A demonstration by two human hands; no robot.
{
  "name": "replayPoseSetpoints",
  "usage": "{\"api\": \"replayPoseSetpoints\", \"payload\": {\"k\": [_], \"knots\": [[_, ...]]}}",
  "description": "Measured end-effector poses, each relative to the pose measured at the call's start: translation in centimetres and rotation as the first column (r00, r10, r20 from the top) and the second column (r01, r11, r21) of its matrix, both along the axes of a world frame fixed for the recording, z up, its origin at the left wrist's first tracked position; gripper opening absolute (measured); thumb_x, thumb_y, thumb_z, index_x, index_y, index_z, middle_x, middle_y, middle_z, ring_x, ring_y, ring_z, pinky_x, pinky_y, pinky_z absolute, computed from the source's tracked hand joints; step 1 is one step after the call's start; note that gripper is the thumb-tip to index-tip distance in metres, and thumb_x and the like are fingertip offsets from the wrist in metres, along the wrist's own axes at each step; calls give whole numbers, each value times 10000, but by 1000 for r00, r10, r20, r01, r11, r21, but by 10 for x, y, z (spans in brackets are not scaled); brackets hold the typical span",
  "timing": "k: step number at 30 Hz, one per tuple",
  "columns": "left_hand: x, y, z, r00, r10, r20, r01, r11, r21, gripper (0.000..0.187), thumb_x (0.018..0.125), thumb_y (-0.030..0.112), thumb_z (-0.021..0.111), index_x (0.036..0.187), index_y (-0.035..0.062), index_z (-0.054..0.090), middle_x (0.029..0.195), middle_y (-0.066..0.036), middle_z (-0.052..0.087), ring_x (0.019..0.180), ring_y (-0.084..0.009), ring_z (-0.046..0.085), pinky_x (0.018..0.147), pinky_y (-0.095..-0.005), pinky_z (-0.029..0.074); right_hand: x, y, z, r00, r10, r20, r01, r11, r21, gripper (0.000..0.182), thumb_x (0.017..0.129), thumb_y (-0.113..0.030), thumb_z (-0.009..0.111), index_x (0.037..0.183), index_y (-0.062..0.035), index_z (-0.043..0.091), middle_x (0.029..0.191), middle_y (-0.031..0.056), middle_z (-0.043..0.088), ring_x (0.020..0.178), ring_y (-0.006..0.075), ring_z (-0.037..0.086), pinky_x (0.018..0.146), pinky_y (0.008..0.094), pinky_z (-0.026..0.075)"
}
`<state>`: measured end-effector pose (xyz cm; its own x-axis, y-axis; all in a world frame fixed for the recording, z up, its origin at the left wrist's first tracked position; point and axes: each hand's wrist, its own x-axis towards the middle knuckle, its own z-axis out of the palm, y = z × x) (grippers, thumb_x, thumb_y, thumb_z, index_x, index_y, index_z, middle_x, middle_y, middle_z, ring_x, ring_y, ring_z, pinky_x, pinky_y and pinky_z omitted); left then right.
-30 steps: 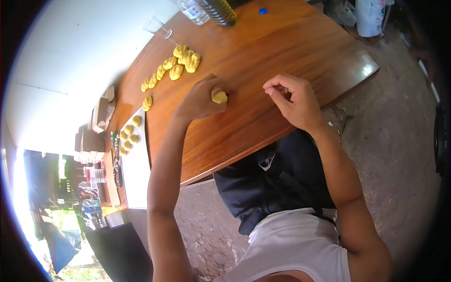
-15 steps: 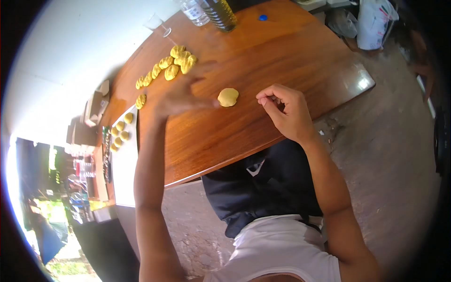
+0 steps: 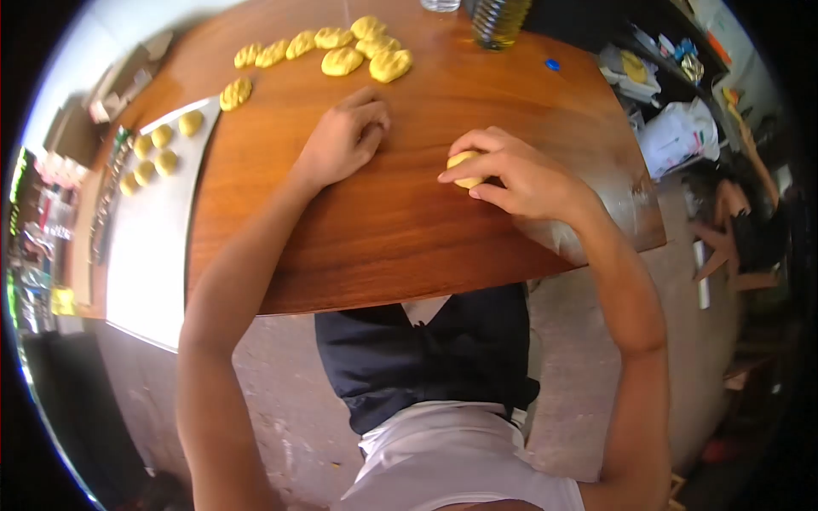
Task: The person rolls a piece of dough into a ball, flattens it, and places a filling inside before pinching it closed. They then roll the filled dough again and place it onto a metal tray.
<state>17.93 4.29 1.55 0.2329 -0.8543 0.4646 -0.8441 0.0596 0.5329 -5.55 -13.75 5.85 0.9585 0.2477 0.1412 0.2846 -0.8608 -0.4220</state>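
My right hand [image 3: 511,175] has its fingers curved over a small yellow dough piece [image 3: 465,169] on the wooden table [image 3: 366,247]. To its left, my left hand [image 3: 348,136] rests on the wood with fingers curled in; whether anything is inside them is hidden. Beyond it lie several shaped yellow dough pieces [image 3: 342,61], with a single one [image 3: 236,94] nearer the tray. Several round dough balls [image 3: 166,162] sit on the pale metal tray [image 3: 158,247] at the left.
An oil bottle [image 3: 499,21] and the base of a clear bottle [image 3: 440,4] stand at the far edge. A blue cap [image 3: 552,64] lies right of them. Cardboard boxes [image 3: 128,81] are at the far left. A white bag [image 3: 680,136] is beyond the right edge.
The view has swung round. My left hand has drawn its fingers in and come to rest on the table. My right hand has moved onto the dough piece that lay uncovered between the hands.
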Motion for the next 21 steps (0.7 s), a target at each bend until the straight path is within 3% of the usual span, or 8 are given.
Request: {"api": "replayPoseSetpoints", "payload": {"k": [3,5,8,10,12,13,16,21], "knots": [[0,3,-1,997,-34,-73,27,996,-90,76,820,-26,599,888,-1,622,999,-132,643,866,-277,669,738,-370,536,13,17,10,976,-138,-170,157,982,103,315,847,-81,761,1158,-51,720,1172,160,640,1071,339,621,938,403,503],[3,2,0,986,-46,-163,20,988,-153,56,815,-11,607,869,-1,616,959,-138,643,840,-288,669,717,-376,535,15,30,3,928,-371,44,366,926,92,306,825,-158,809,1061,-7,684,982,169,639,947,349,644,844,416,520],[4,-2,-9,988,-16,-156,-12,985,-174,53,817,52,619,848,9,625,880,-147,649,776,-313,669,694,-407,538,12,49,-16,828,-554,84,560,823,-98,327,817,-201,824,1009,-4,648,903,177,635,912,355,648,821,411,531],[0,-4,-11,997,-7,-83,-7,987,-164,96,809,105,634,831,12,626,838,-149,654,754,-335,670,694,-442,545,10,42,-26,857,-492,151,514,838,-186,258,824,-145,796,995,-18,650,971,174,648,916,331,642,821,403,524],[0,-7,-9,996,12,-85,-19,996,-91,136,814,147,613,821,12,632,842,-177,679,772,-372,679,704,-485,548,26,41,-34,894,-278,351,260,961,98,183,828,-67,744,987,-35,657,1020,160,639,912,303,623,803,399,512],[-2,-5,-6,996,19,-87,-24,998,-64,159,819,167,603,812,12,637,830,-193,684,775,-390,679,717,-499,547,23,37,-33,950,-197,242,185,980,68,180,818,-6,708,987,-42,659,1069,153,615,953,284,601,842,391,497],[-3,-13,-11,991,31,-131,-44,994,-96,240,842,240,570,794,23,660,772,-233,681,771,-439,676,743,-537,543,9,43,-24,970,-241,16,239,967,86,190,832,-10,693,1015,-51,658,1108,171,604,998,295,599,892,393,490],[-5,-14,-1,990,45,-131,-44,999,4,320,815,309,609,877,21,735,879,-238,720,810,-443,688,789,-514,563,-16,29,-30,926,-316,204,339,937,-88,86,881,-45,668,965,-32,655,1061,167,616,1002,312,605,909,418,487]]}}
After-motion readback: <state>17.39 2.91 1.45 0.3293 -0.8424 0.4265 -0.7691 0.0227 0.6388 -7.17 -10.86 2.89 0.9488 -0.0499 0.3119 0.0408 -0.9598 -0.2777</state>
